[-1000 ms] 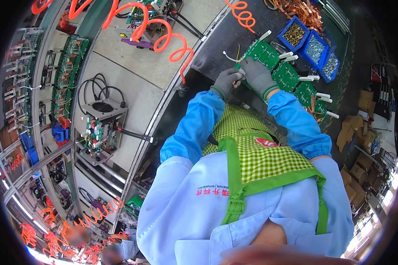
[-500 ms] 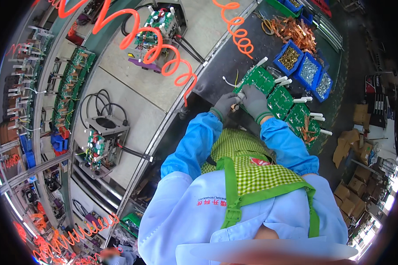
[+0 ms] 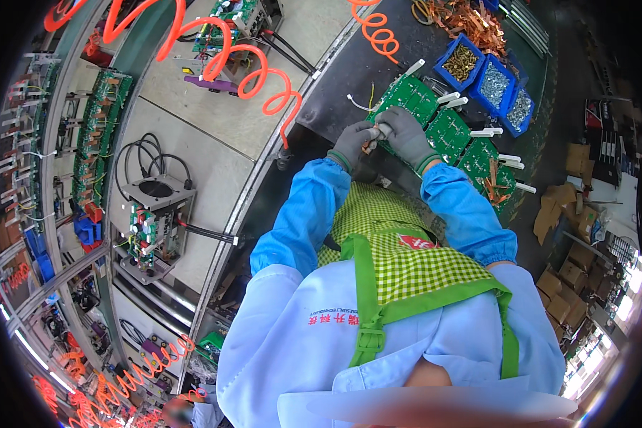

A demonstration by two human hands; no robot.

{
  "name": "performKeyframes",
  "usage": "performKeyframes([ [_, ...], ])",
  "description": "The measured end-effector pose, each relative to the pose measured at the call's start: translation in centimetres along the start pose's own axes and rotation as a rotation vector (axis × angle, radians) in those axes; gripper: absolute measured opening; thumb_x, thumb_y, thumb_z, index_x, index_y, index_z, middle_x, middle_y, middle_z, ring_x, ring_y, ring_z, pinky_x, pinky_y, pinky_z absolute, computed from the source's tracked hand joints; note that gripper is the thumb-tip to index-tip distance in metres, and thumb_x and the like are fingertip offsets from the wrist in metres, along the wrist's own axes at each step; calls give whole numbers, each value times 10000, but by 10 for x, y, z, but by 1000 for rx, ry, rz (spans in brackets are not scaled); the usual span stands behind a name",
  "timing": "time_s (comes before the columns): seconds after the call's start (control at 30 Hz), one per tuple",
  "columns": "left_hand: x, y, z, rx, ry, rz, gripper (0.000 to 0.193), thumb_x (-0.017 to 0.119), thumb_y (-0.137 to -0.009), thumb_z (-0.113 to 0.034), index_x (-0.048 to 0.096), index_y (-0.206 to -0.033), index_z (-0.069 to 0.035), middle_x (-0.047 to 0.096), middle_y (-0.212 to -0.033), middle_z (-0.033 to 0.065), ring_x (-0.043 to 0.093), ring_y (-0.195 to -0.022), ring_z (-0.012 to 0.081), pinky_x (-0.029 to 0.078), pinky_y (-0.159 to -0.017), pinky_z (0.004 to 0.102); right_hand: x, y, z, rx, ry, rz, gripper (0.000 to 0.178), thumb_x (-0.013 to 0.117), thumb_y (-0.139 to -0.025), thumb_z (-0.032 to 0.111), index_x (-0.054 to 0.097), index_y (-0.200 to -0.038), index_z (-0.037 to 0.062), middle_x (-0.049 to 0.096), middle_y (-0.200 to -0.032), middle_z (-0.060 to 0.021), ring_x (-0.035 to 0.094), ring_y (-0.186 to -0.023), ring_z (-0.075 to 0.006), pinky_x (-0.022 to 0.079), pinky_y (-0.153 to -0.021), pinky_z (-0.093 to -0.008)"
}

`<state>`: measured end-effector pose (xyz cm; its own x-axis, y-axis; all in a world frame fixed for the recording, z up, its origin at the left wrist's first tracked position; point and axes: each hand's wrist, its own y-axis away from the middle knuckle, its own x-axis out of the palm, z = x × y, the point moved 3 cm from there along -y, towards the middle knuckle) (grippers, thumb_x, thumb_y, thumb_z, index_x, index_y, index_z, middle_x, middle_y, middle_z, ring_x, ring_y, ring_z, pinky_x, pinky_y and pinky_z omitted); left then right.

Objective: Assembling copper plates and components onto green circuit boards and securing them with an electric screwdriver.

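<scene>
Both of my hands wear grey gloves and meet at the near left edge of the green circuit boards (image 3: 408, 98). My left hand (image 3: 352, 141) is closed with its fingertips pinched on a small copper piece (image 3: 368, 148), mostly hidden by the gloves. Bent fingers of my right hand (image 3: 405, 135) press against the left fingertips; what they grip cannot be made out. White posts (image 3: 449, 98) stick out along the boards' far side. Several loose copper strips (image 3: 497, 187) lie on the nearest board. One thin white lead (image 3: 359, 105) projects beside the farthest board.
Blue bins of brass screws (image 3: 460, 63) and silver hardware (image 3: 495, 83) stand beyond the boards, near a heap of copper strips (image 3: 476, 28). An orange coiled hose (image 3: 264, 82) hangs at the left. Units with black cables (image 3: 157, 214) rest on the grey bench (image 3: 200, 128).
The whole view has shifted slightly, so the bench and boards appear higher and farther left. My hands stay together at the boards' edge, with small finger movements.
</scene>
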<state>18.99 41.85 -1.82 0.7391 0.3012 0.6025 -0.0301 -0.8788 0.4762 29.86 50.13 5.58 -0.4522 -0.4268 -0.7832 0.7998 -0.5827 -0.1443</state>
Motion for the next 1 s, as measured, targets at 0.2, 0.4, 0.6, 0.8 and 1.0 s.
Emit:
performKeyframes([
  [0.2, 0, -5, 8, 56, 1, 2, 175, 554, -817, -95, 593, -954, 8, 614, -814, 76, 515, -583, 98, 412, -507, 216, -5, 1, 4, 315, -9, 42, 159, 610, -782, 186, 574, -891, 76, 547, -878, -113, 567, -848, -299, 466, -713, -385],
  [0.4, -3, -6, 12, 32, -3, -42, 181, 551, -826, -99, 588, -964, 11, 614, -824, 77, 508, -580, 96, 416, -524, 217, 4, -2, -3, 164, 66, 83, 117, 571, -795, 157, 540, -869, 72, 545, -893, -136, 550, -834, -344, 457, -686, -419],
  [0.6, 1, -5, 6, 63, 55, 54, 170, 539, -835, -84, 581, -966, 17, 612, -833, 81, 504, -584, 94, 409, -514, 210, -1, 2, -5, -5, -35, 43, 128, 552, -808, 118, 559, -930, 80, 540, -889, -130, 554, -834, -328, 461, -712, -399],
  [0.8, -3, -3, 5, 23, 18, 67, 184, 553, -832, -101, 582, -970, 15, 610, -829, 74, 510, -602, 91, 414, -522, 209, 3, 6, -3, 43, -23, -21, 146, 583, -798, 138, 588, -931, 77, 550, -908, -121, 565, -827, -305, 470, -713, -377],
  [1.0, -4, -6, 8, 23, -56, 55, 198, 558, -824, -98, 586, -983, 17, 606, -832, 65, 516, -612, 91, 420, -530, 218, 3, 5, -2, 101, 46, -44, 128, 614, -782, 179, 602, -863, 80, 562, -883, -109, 570, -807, -297, 469, -675, -381],
])
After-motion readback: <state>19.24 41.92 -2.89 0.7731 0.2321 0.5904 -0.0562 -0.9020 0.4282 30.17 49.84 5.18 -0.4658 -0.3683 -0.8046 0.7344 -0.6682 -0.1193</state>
